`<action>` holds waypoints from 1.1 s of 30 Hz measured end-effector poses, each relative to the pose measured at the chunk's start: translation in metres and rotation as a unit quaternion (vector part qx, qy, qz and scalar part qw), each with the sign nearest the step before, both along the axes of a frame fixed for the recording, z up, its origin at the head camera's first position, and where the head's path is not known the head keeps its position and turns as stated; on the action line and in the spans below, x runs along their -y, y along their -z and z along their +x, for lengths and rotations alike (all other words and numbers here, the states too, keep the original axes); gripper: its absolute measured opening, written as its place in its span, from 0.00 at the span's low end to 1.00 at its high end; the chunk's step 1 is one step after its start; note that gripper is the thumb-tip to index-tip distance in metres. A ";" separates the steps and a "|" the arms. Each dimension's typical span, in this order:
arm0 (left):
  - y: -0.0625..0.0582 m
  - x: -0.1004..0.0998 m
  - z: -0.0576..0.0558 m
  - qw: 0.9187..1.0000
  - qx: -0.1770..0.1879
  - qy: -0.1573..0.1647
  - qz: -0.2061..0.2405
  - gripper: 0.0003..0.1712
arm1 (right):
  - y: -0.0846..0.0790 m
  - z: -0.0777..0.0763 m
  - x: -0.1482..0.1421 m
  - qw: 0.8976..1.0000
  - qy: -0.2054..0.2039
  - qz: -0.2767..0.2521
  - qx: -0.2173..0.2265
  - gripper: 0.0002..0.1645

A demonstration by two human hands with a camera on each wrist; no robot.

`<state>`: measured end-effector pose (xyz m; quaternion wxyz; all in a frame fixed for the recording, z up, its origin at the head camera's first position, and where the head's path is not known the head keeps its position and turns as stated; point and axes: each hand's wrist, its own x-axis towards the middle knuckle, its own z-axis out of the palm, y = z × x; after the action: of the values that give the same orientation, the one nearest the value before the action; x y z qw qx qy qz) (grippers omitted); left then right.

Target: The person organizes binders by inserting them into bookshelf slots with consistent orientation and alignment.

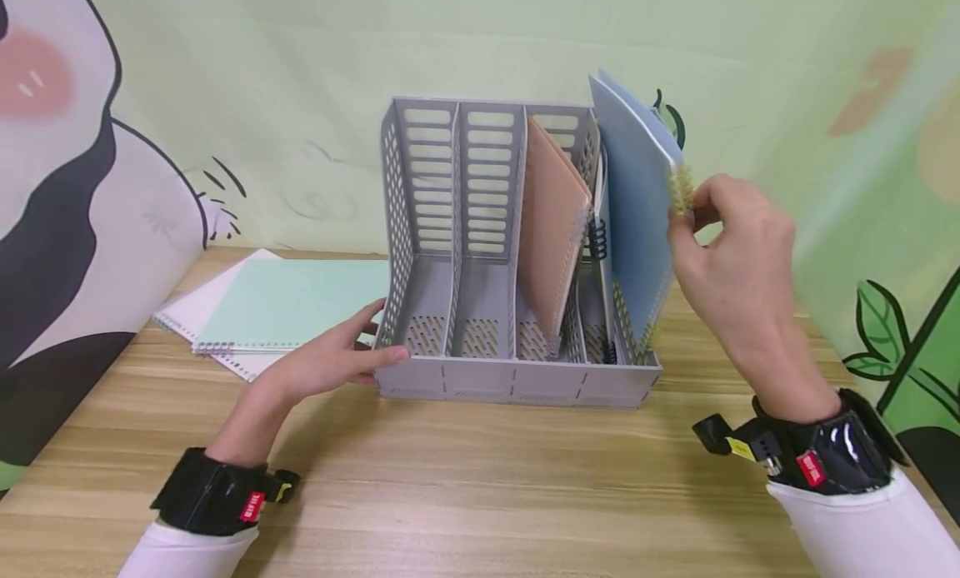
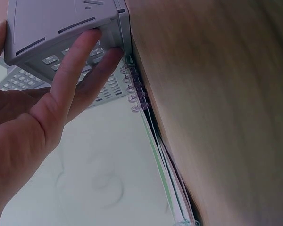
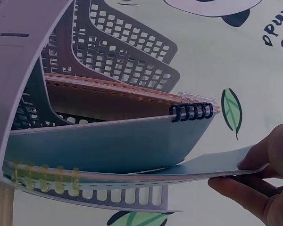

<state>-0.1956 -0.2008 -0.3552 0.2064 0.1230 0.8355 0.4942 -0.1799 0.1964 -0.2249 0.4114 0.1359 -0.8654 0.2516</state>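
Note:
A grey desktop file rack (image 1: pixel 480 382) with several upright compartments stands on the table. My right hand (image 1: pixel 738 253) pinches the upper corner of a blue notebook (image 1: pixel 633 195) by its yellow ring binding, thumb against fingers. That notebook stands tilted at the rack's right end, its lower yellow rings (image 3: pixel 45 179) down by the front. My left hand (image 1: pixel 330 353) rests at the rack's front left corner, thumb over the front rim and fingers stretched along the perforated side wall (image 2: pixel 68 59). Left of the blue notebook are a black-ringed notebook (image 3: pixel 108 146) and a salmon-coloured notebook (image 1: pixel 551 228).
Left of the rack, a mint-green notebook (image 1: pixel 300 299) lies over white ones (image 1: pixel 176 307) on the wooden table (image 1: pixel 480 486). Part of this pile runs close to the rack's left side. A light green printed cloth (image 1: pixel 300 78) hangs behind.

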 end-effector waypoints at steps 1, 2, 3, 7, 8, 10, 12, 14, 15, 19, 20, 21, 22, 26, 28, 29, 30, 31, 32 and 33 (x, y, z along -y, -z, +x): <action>0.000 0.000 0.000 1.000 0.000 0.000 0.001 0.58 | 0.000 -0.001 0.000 1.000 -0.001 0.002 0.000 0.05; 0.000 0.000 0.000 1.000 0.000 0.000 0.001 0.58 | 0.000 -0.002 0.001 1.000 -0.002 0.002 0.003 0.06; 0.000 0.000 0.000 1.000 0.000 0.000 0.002 0.58 | 0.001 -0.003 0.001 1.000 -0.004 0.003 0.003 0.06; 0.000 0.000 0.000 1.000 0.000 0.000 -0.001 0.57 | 0.004 -0.007 0.004 1.000 -0.013 0.011 -0.007 0.05; 0.000 0.000 0.000 1.000 0.000 0.000 -0.001 0.57 | 0.004 -0.008 0.005 1.000 -0.015 0.013 -0.008 0.05; 0.000 0.000 0.000 1.000 -0.001 -0.001 -0.003 0.57 | 0.006 -0.010 0.006 1.000 -0.017 0.017 -0.010 0.05; -0.001 -0.001 0.000 1.000 -0.002 -0.001 -0.004 0.57 | 0.008 -0.011 0.006 1.000 -0.015 0.021 -0.006 0.05; -0.001 -0.001 0.000 1.000 -0.002 -0.001 -0.004 0.57 | 0.010 -0.012 0.006 1.000 -0.014 0.024 0.000 0.05; -0.001 -0.001 0.000 1.000 -0.003 0.000 -0.004 0.57 | 0.011 -0.012 0.005 1.000 -0.014 0.026 0.002 0.05; -0.001 -0.001 0.000 1.000 -0.004 0.000 -0.001 0.57 | 0.018 -0.015 0.003 0.999 -0.016 0.034 0.005 0.05; -0.001 0.000 0.000 1.000 -0.004 0.000 -0.002 0.57 | 0.019 -0.016 0.002 0.999 -0.018 0.036 0.005 0.05; -0.001 0.000 0.000 1.000 -0.004 0.000 -0.001 0.57 | 0.021 -0.016 0.002 0.999 -0.019 0.037 0.004 0.05; -0.001 0.000 0.000 1.000 -0.004 0.001 -0.001 0.57 | 0.023 -0.017 0.001 0.999 -0.021 0.037 0.004 0.05; 0.001 0.000 -0.001 1.000 -0.005 0.001 -0.003 0.57 | 0.029 -0.019 -0.001 0.999 -0.026 0.038 0.004 0.05; 0.001 0.000 -0.001 1.000 -0.005 0.000 -0.003 0.57 | 0.032 -0.019 -0.001 0.999 -0.029 0.036 0.005 0.05; 0.001 0.000 -0.001 1.000 -0.006 0.000 -0.004 0.57 | 0.033 -0.020 -0.001 0.999 -0.029 0.036 0.006 0.05; 0.001 0.000 -0.001 1.000 -0.006 0.000 -0.004 0.57 | 0.034 -0.020 -0.001 0.999 -0.031 0.036 0.005 0.05; 0.001 0.000 -0.001 1.000 -0.006 0.001 -0.004 0.57 | 0.035 -0.020 -0.001 0.999 -0.031 0.037 0.005 0.06; 0.001 0.000 -0.001 1.000 -0.007 0.001 -0.003 0.57 | 0.036 -0.020 -0.002 0.999 -0.032 0.037 0.006 0.06; 0.001 0.000 -0.001 1.000 -0.007 0.002 -0.003 0.57 | 0.037 -0.020 -0.002 0.999 -0.031 0.038 0.007 0.06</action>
<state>-0.1967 -0.2008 -0.3566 0.2022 0.1271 0.8379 0.4908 -0.2003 0.1982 -0.2614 0.3918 0.1766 -0.8725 0.2327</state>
